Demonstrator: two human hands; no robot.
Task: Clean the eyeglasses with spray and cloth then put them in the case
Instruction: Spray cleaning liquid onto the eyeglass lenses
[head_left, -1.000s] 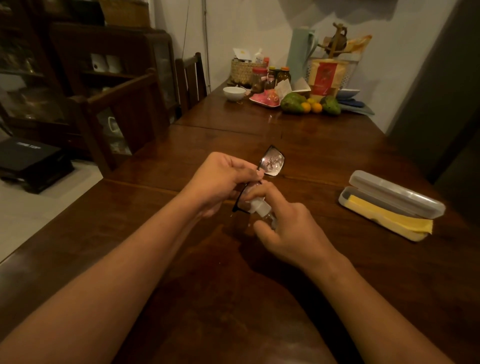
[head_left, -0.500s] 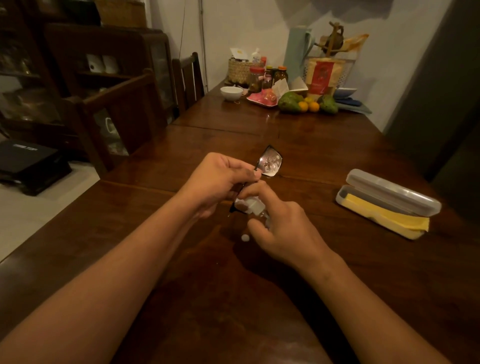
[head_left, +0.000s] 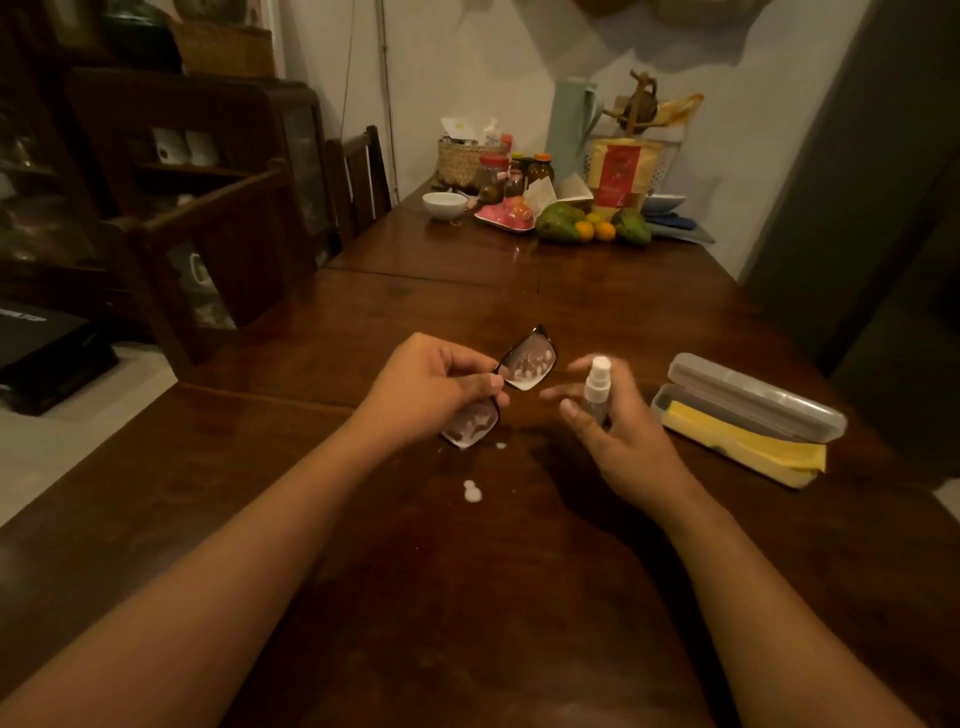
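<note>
**Dim wooden table: foamed glasses pinched at the bridge, bottle held beside them**

Dark wood of the table runs off toward a cluttered far end. The open case lies on it, with the yellow cloth spread in its tray and spilling over its near edge. Left of the case and raised off the wood are the eyeglasses. The left hand pinches them at the bridge, thumb against curled fingers. Both lenses carry white blotches of foam, and foam drips lie on the wood farther left of the case, under that hand. Between the eyeglasses and the case, the right hand holds the spray bottle upright. Its thumb and lower fingers wrap the clear body, and the forefinger reaches out off the nozzle. The upper fingers are blurred.

The eyeglasses look light and stiff but fragile, weak at the hinges and easily scratched. Wet as they are, the lenses are probably slippery, so gripping the frame rather than the glass seems right. For wiping, the bridge or one rim is the likely hold, with the cloth pinching the lens from both faces. Whether the temples are folded cannot be told. The cloth is soft and limp and should lift best by the corner hanging over the case's edge. The bottle is small and may tip easily.
</note>
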